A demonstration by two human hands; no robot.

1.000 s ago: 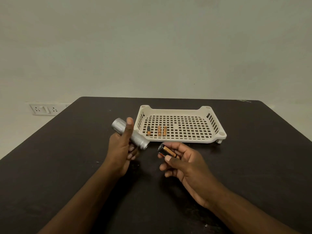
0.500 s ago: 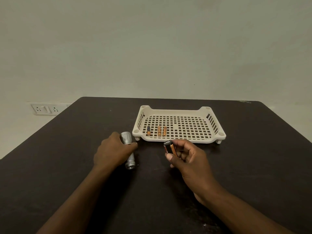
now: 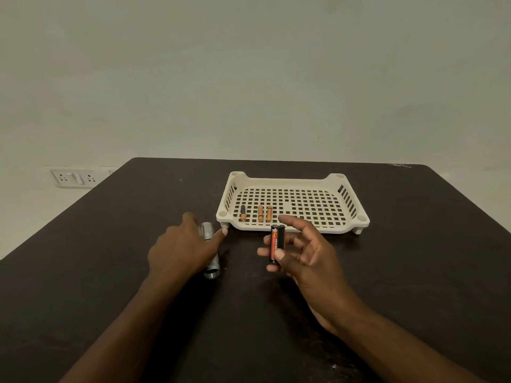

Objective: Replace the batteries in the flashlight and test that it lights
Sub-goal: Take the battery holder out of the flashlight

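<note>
- My left hand [image 3: 182, 250] lies over the silver flashlight [image 3: 211, 268] on the dark table [image 3: 414, 258], fingers straight and spread, not gripping it.
- The flashlight's open end faces me.
- My right hand [image 3: 301, 255] pinches the black-and-red battery holder [image 3: 277, 243], upright, between thumb and fingers, above the table.
- Three batteries [image 3: 260, 213] lie in the cream tray [image 3: 359, 219], near its left front corner.

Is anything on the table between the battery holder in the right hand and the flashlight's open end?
Nothing visible: bare table separates the battery holder from the flashlight, which lies under the left hand.
</note>
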